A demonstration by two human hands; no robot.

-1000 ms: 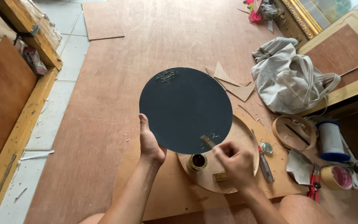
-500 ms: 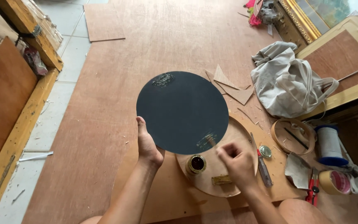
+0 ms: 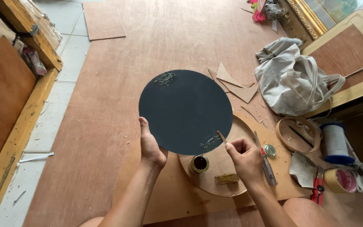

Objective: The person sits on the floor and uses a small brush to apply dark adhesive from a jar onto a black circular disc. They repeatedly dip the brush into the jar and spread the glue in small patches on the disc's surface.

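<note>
While pinched shut: stick (image 3: 221,136) against disc (image 3: 185,111).

Matt dark disc (image 3: 185,111) with glossy wet smears; rough plywood floor (image 3: 156,38).

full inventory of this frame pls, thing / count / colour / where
dark disc: 1, dark blue-grey, centre, glue smears near top and lower right
small stick: 1, tan, tip on the disc's lower right smear
round wooden board: 1, light brown, under the disc's lower right edge
open jar: 1, dark contents, on the round board
jar lid: 1, metallic, right of the board
wood triangles: several, tan, right of disc top
cloth bag: 1, grey-white, upper right
tape roll: 1, tan, lower right
thread spool: 1, white on blue base, right
plywood floor: brown, throughout
left hand: holds the disc's lower left edge
right hand: pinches the stick
</note>
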